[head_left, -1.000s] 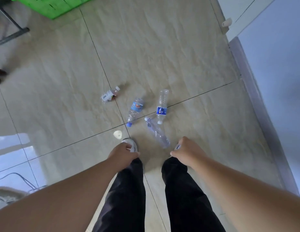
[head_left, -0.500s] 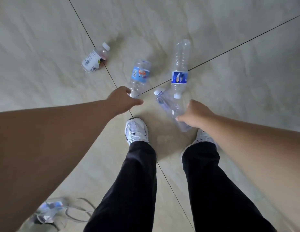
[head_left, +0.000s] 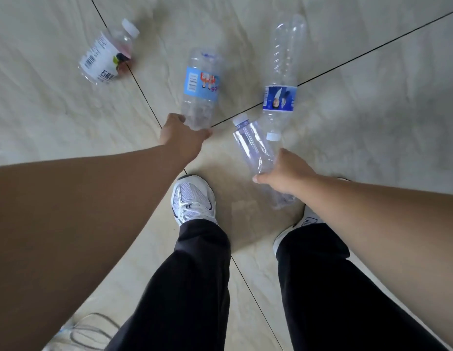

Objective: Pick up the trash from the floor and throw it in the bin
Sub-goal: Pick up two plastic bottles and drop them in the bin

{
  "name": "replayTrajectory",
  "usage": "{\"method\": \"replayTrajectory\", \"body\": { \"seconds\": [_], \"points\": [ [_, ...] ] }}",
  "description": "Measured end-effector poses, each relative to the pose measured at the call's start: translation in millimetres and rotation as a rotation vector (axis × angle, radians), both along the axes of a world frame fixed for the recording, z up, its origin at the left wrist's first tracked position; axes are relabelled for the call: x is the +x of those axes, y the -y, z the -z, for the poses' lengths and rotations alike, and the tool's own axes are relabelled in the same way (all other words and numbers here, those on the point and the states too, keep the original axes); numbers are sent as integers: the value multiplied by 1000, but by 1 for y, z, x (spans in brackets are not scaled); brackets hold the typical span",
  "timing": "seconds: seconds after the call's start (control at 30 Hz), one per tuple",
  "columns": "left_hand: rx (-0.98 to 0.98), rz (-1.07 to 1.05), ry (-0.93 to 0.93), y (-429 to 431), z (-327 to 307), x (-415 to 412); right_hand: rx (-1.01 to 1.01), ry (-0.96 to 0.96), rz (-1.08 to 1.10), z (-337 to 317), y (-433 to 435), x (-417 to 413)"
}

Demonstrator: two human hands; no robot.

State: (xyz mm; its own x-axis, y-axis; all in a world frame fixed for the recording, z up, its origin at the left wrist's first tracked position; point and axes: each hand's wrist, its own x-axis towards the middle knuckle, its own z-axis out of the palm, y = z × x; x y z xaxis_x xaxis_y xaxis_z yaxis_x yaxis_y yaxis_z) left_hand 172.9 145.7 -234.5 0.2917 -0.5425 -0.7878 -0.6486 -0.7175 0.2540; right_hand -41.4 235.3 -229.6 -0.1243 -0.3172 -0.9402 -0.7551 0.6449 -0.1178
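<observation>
Pale, marbled floor tiles point(head_left: 372, 122) with thin dark grout lines spread under me, glossy enough to blur the light. My left hand point(head_left: 181, 135) is wrapped around the neck end of the bottle with the light blue label point(head_left: 201, 88), which lies on the tile stretching away beyond my knuckles; its cap is hidden inside my grip. My right hand point(head_left: 286, 173) is clamped over the middle of the clear unlabelled bottle point(head_left: 253, 145), whose white cap points away from me and whose base sticks out below my palm toward my right shoe point(head_left: 300, 226). Just beyond that hand, the tall bottle with the dark blue label point(head_left: 282, 79) lies with its cap nearly touching the clear one. Well beyond my left hand and further left sits the short bottle with the white label point(head_left: 106, 55). My left shoe point(head_left: 193, 200) stands between my hands, near my wrists. A grey cable point(head_left: 88, 333) loops at the bottom edge below my left forearm, partly cut off. No bin is in view.
</observation>
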Motion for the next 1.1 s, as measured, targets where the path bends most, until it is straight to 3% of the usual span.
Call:
{"method": "replayTrajectory", "body": {
  "seconds": [0.27, 0.63, 0.87, 1.1],
  "points": [
    [11, -17, -76, 19, -101, -18, -111, 68, 422, -104, 41, -12],
    [-126, -65, -267, 76, -351, -89, -391, 203, 726, -352, 132, -72],
    [-212, -20, -358, 53, -540, -125, -534, 325, 848, -544, 103, -122],
    [-264, 127, -503, 31, -678, -171, -744, 215, 1000, -695, 54, -180]
  ]
}}
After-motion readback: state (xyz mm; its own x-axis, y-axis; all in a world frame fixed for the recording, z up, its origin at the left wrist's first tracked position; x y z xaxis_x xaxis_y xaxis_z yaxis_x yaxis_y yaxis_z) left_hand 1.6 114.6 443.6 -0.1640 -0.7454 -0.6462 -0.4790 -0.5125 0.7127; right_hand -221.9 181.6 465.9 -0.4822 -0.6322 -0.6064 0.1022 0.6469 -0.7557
